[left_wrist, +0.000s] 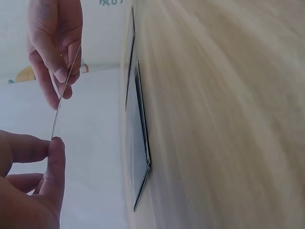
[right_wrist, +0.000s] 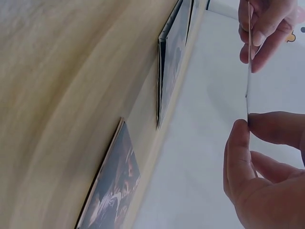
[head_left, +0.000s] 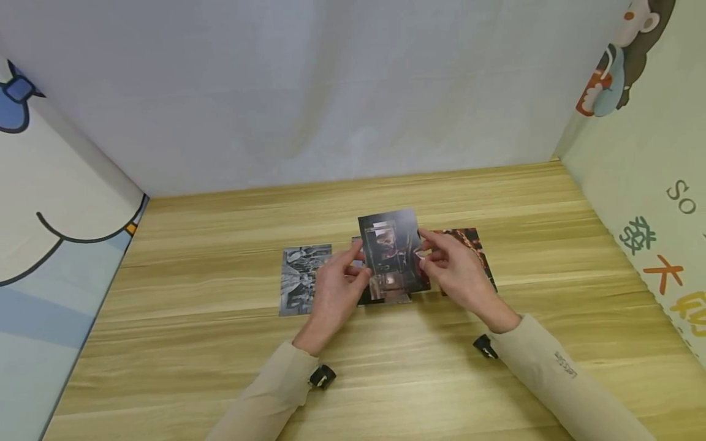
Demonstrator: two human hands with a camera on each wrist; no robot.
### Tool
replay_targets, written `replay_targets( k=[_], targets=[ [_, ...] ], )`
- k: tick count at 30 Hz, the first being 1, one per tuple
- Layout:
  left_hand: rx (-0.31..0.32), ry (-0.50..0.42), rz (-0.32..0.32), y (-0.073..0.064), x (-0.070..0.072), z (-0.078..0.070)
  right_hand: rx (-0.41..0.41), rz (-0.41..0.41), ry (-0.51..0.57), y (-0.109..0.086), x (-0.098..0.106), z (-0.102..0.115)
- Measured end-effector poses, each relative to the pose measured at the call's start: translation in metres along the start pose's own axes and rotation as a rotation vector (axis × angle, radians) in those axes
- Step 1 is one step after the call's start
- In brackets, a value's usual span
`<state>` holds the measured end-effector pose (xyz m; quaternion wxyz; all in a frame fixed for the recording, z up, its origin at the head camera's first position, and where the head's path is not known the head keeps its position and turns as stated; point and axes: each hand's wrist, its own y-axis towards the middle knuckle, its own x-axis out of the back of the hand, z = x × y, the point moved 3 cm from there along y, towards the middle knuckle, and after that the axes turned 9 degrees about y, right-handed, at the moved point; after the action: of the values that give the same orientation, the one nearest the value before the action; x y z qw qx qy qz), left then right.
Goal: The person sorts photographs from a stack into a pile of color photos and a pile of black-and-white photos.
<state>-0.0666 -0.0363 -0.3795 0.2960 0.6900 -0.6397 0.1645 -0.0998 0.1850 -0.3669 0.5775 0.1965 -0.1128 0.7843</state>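
Note:
Both hands hold up one dark photo card [head_left: 390,254] above the table, pinched by its side edges. My left hand [head_left: 337,282] grips the left edge between thumb and fingers. On the opposite edge, thumb and fingers of my right hand [head_left: 460,269] pinch the card. From the left wrist view the card [left_wrist: 58,112] appears edge-on, a thin line between the two hands. Beneath it lies a stack of cards [left_wrist: 138,138], mostly hidden in the head view. To the left lies a grey black-and-white picture card [head_left: 298,278]; to the right, a dark card with orange patches [head_left: 467,239], partly covered by the right hand.
The wood-grain table [head_left: 209,367] runs back to a pale wall sheet [head_left: 231,92]. Printed panels stand at the left [head_left: 66,184] and right [head_left: 634,177]. A small black clip-like device sits at each sleeve cuff, the left one [head_left: 322,376] and the right one [head_left: 485,346].

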Motion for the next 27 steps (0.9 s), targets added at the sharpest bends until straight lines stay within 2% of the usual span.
replay_targets(
  k=[14,27],
  targets=[
    [0.0,-0.073,-0.001,0.001,-0.009,-0.014,0.031,-0.037,-0.017,-0.004,0.014,-0.001],
    [-0.015,-0.133,-0.005,0.005,-0.023,-0.024,-0.026,-0.054,-0.005,-0.008,0.029,-0.004]
  ],
)
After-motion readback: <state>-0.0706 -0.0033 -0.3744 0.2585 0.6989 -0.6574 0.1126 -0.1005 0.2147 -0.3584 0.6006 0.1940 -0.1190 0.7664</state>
